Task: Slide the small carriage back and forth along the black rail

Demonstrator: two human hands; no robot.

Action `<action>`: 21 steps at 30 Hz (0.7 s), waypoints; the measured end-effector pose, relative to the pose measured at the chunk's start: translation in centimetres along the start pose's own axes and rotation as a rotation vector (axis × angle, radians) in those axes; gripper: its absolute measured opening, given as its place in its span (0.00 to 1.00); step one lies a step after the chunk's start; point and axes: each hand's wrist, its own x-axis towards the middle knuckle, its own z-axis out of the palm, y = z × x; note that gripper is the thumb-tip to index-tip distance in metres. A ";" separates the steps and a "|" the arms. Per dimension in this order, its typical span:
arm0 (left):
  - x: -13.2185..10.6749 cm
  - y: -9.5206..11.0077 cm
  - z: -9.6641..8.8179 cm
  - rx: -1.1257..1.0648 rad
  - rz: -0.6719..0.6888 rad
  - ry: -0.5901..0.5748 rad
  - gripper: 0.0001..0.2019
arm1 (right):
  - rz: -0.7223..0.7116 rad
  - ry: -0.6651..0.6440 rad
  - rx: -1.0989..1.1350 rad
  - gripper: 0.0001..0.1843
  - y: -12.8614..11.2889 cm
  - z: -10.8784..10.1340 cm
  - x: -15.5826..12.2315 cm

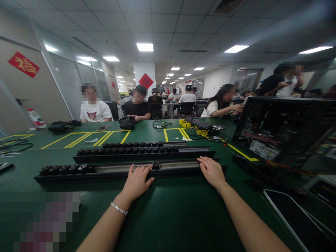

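Note:
A long black rail (pixel 112 176) with a metallic channel lies across the table in front of me. Several small black blocks (pixel 64 168) are lined up in its left part, and a single black block (pixel 156 165) sits near the middle of the channel. My left hand (pixel 137 182) rests palm down on the rail, fingers spread, the fingertips just left of that single block. Over the rail's right end lies my right hand (pixel 212 170), its fingers stretched out and touching the rail. Behind is another black rail (pixel 196 154) bearing rows of similar blocks.
An open computer case (pixel 278 133) stands at right, with a phone-like device (pixel 291 213) in front of it. Cables (pixel 161 124) and a yellow tray (pixel 184 123) lie farther back. A bottle (pixel 36 118) stands far left. People sit across the green table (pixel 181 210).

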 end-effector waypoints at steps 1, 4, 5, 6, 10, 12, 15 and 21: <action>0.0 0.0 0.0 0.003 0.000 0.001 0.23 | -0.001 0.000 -0.003 0.21 0.0 0.0 0.0; 0.0 0.1 0.0 0.012 0.000 0.003 0.23 | 0.000 0.016 -0.016 0.20 -0.3 -0.1 -0.1; 0.0 0.2 -0.1 0.013 -0.001 0.002 0.23 | 0.004 0.028 -0.021 0.20 -0.5 -0.1 -0.1; 0.1 0.2 -0.1 0.013 -0.003 0.001 0.23 | 0.007 0.042 -0.025 0.20 -0.8 -0.1 -0.1; 0.2 0.4 -0.1 0.015 -0.010 -0.002 0.23 | -0.067 0.036 0.008 0.20 -3.0 0.0 -0.5; 0.2 0.5 -0.1 0.018 -0.014 -0.004 0.23 | -0.153 -0.014 0.061 0.20 -4.8 0.3 -0.9; 0.2 0.7 -0.1 0.026 -0.022 -0.002 0.22 | -0.277 -0.118 0.132 0.21 -7.8 0.8 -1.6; 0.3 0.8 0.1 0.052 -0.025 0.021 0.22 | -0.330 -0.190 0.102 0.23 -12.7 1.7 -2.4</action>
